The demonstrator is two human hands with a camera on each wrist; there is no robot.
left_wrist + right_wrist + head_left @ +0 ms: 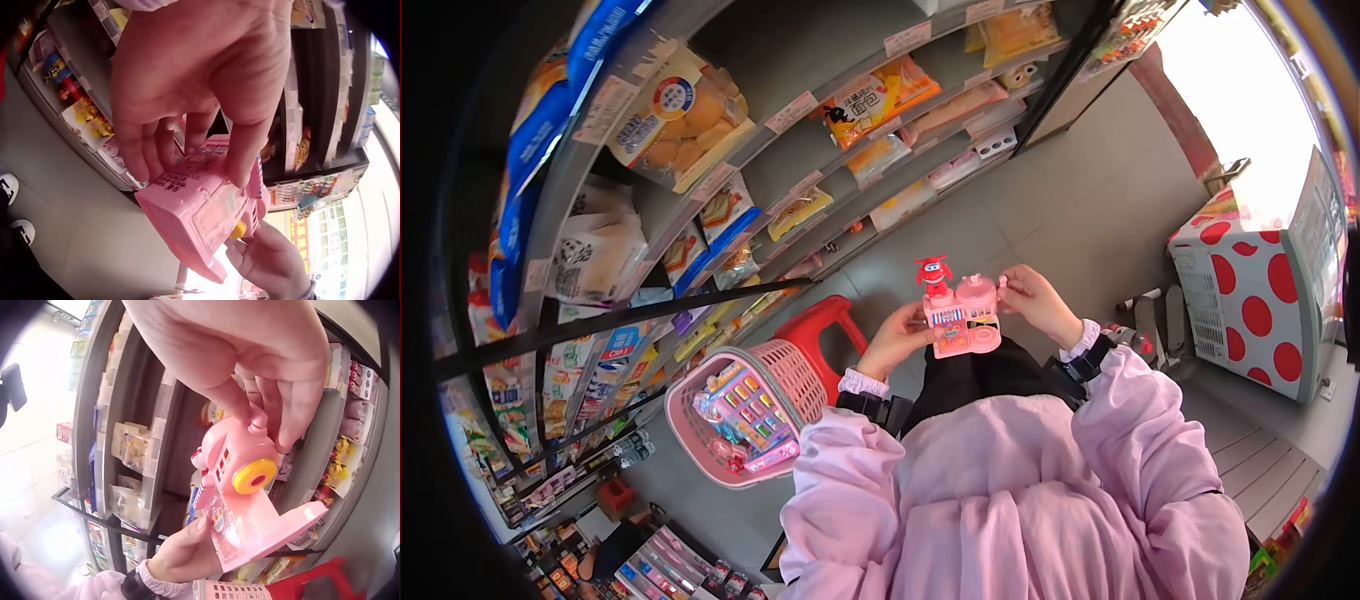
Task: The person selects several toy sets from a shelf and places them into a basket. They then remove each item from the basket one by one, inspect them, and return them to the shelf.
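Note:
A pink plastic toy [966,322] with a small red figure [933,272] on top is held in front of the lap. On its left side the left hand [897,340] grips the body, thumb and fingers on opposite faces in the left wrist view. The right hand [1043,306] has thumb and fingers at a small pink knob [258,421] on the toy's side. A yellow ring [255,476] shows on that side in the right wrist view. Printed text marks the pink base [181,187].
Left of the lap, a pink basket [792,378] holding colourful packages rests by a red stool [832,335]. Shelves [785,115] of packaged food curve along the left and top. A white box with red dots [1222,290] stands at the right.

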